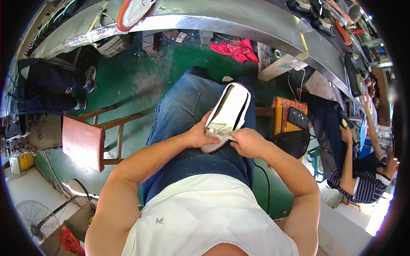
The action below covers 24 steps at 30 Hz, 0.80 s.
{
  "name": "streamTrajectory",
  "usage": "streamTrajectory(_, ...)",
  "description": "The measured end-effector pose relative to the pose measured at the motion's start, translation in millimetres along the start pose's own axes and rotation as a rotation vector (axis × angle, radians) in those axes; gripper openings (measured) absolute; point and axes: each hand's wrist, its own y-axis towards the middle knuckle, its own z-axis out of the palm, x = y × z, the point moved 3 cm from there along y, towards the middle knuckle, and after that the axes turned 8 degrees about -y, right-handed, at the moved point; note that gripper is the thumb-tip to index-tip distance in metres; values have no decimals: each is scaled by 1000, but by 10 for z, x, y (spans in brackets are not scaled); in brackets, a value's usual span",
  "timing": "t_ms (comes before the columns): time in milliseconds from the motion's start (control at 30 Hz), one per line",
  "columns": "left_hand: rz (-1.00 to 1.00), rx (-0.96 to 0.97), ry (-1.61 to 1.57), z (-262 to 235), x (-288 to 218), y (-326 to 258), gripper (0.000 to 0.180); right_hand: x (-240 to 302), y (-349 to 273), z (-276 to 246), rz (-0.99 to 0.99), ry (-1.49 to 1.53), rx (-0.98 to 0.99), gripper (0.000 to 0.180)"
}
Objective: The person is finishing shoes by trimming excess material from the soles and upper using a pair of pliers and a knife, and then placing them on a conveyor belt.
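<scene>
A white shoe upper with a black stripe lies across my lap, its far end pointing away from me. Its near end shows a paler grey-beige piece. My left hand is closed around the shoe's left side near that end, thumb on top. From the right, my right hand is closed in a fist at the near end. A thin light-coloured strip or tool runs from its fingers onto the shoe; its kind cannot be made out. My fingertips on the underside are hidden.
A metal-edged workbench curves across the far side, with an orange-rimmed sole on it. A wooden stool stands left. At right, a phone lies on a beaded seat; a person in a striped shirt sits beyond.
</scene>
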Motion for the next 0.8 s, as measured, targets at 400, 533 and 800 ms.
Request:
streamTrajectory(400,-13,-111,99,94,-304,-108,115,-217,-563,-196,240,360,-1,25)
streamTrajectory(533,-49,-67,207,10,-798,-181,103,-96,-734,-169,152,263,-161,35)
streamTrajectory(800,-182,193,346,-213,-1044,-497,101,265,-628,-105,47,20,-298,52)
